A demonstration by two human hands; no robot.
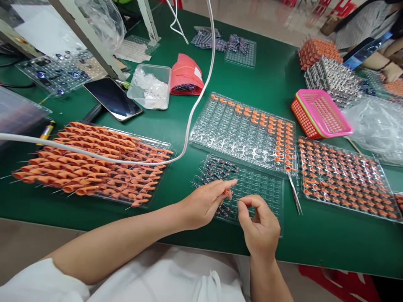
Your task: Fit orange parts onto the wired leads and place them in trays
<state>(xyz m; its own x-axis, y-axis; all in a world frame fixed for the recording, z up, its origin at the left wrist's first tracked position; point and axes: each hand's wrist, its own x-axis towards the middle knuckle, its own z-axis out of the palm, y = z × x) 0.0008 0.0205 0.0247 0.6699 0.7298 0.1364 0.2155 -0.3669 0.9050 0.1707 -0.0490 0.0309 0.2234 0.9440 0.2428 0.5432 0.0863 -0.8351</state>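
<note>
The left hand (201,206) pinches a small orange piece (227,192) above the tray (271,188), just left of the right hand (262,228); the right fingertips press together, their hold unclear; the piece's long axis is unclear.

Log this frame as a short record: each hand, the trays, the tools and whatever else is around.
left hand: left hand, holding a small orange piece at its fingers
right hand: right hand, thumb and index finger pinched together; anything between them too small to identify
below hands: clear work tray, dark wired parts toward its left
beyond: partly filled tray, orange pieces mostly toward its right
left side: stacked orange parts
tools: tweezers
also on table: phone, pink basket
</note>
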